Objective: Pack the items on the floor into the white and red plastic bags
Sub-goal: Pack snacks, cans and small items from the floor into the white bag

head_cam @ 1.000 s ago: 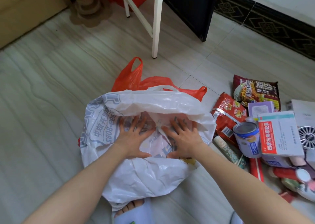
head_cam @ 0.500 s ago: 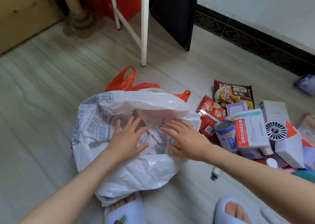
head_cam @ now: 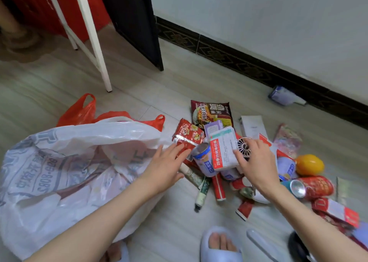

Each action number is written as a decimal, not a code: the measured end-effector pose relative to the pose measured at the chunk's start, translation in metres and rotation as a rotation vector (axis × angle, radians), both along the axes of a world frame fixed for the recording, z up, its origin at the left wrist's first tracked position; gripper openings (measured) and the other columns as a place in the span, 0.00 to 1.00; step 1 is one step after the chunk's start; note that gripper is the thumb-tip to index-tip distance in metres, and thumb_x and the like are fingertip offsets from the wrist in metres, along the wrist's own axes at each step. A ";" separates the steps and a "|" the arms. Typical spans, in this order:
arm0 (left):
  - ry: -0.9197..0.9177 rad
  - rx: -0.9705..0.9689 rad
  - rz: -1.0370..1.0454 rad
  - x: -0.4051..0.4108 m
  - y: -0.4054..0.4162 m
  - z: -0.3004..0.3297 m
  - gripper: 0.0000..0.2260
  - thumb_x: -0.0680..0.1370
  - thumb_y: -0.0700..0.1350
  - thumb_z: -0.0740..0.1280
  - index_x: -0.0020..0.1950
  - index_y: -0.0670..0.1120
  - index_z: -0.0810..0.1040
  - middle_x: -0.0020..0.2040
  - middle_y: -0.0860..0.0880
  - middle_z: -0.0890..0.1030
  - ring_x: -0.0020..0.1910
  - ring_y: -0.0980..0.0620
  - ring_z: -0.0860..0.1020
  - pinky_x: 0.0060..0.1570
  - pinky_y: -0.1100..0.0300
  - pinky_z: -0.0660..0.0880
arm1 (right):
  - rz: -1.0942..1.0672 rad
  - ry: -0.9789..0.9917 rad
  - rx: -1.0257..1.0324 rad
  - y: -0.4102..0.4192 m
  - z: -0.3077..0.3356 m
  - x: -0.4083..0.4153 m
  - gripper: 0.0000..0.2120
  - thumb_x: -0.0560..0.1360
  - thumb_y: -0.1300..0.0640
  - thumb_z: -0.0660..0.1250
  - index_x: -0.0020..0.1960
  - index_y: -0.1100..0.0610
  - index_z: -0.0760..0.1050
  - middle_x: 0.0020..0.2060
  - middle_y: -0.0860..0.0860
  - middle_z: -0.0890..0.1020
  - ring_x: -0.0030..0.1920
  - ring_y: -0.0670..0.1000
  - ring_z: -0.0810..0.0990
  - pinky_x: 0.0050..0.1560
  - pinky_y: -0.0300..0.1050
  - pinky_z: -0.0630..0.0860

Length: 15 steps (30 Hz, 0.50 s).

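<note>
Reaching out of the crumpled white plastic bag with grey print [head_cam: 65, 162], where both hands lay pressed flat a second ago. Left hand [head_cam: 167, 166] now over the bag's right edge, fingers straight and released, tips at the red snack packet [head_cam: 188, 135]. Right hand [head_cam: 253, 165] curling round the right edge of the white-and-red cardboard medicine box [head_cam: 224, 149], seemingly beginning a grasp, though whether truly gripped cannot be told. Packing likely just starting: pile unpacked beside the bag. Red plastic bag [head_cam: 79, 113] tucked behind the white one. Blue-labelled tin can [head_cam: 204, 160] propped under the box, small round silver fan [head_cam: 244, 147] touching the fingers, orange plastic lemon [head_cam: 308, 164] and red drink can [head_cam: 312, 187] close by, apt to tumble.
</note>
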<state>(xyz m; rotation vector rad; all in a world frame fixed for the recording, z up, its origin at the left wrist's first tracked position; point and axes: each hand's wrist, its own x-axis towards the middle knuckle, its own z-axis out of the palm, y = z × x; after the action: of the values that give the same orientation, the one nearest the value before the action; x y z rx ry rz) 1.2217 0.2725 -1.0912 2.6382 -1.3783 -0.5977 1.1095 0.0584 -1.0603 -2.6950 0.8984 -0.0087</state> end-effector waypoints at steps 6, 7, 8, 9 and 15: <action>0.201 -0.007 -0.057 0.024 -0.049 -0.022 0.36 0.75 0.49 0.67 0.76 0.50 0.49 0.77 0.49 0.53 0.75 0.50 0.52 0.71 0.56 0.54 | -0.185 0.136 0.112 0.006 -0.022 0.001 0.25 0.71 0.39 0.65 0.55 0.59 0.72 0.52 0.57 0.78 0.55 0.59 0.73 0.52 0.53 0.69; 0.282 -0.020 -0.038 0.026 -0.056 -0.025 0.38 0.74 0.48 0.68 0.76 0.51 0.48 0.77 0.50 0.53 0.74 0.51 0.53 0.70 0.57 0.56 | -0.199 0.121 0.140 0.006 -0.025 0.001 0.24 0.70 0.40 0.66 0.54 0.59 0.72 0.52 0.57 0.78 0.54 0.59 0.73 0.51 0.53 0.69; 0.362 -0.031 -0.013 0.027 -0.062 -0.028 0.39 0.74 0.48 0.69 0.76 0.52 0.47 0.76 0.50 0.53 0.74 0.52 0.54 0.69 0.59 0.58 | -0.212 0.098 0.173 0.006 -0.026 0.001 0.23 0.70 0.41 0.67 0.55 0.59 0.71 0.52 0.57 0.78 0.53 0.58 0.74 0.50 0.52 0.70; 0.436 -0.041 0.012 0.028 -0.067 -0.031 0.40 0.73 0.47 0.70 0.76 0.52 0.46 0.76 0.50 0.54 0.73 0.53 0.56 0.67 0.61 0.59 | -0.227 0.075 0.208 0.006 -0.027 0.001 0.22 0.71 0.43 0.67 0.55 0.59 0.71 0.52 0.56 0.78 0.53 0.57 0.74 0.50 0.51 0.70; 0.509 -0.090 0.089 0.033 -0.078 -0.050 0.39 0.71 0.46 0.73 0.75 0.52 0.52 0.70 0.46 0.64 0.67 0.50 0.63 0.64 0.57 0.64 | -0.299 -0.048 0.399 0.000 -0.025 0.002 0.16 0.72 0.51 0.67 0.57 0.57 0.73 0.53 0.53 0.81 0.51 0.53 0.77 0.44 0.42 0.68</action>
<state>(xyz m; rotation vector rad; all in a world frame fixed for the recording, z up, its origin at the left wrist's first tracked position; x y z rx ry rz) 1.2546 0.1944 -1.1414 2.2389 -1.0975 -1.0707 1.1117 0.0579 -1.0850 -2.1702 1.1430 0.0377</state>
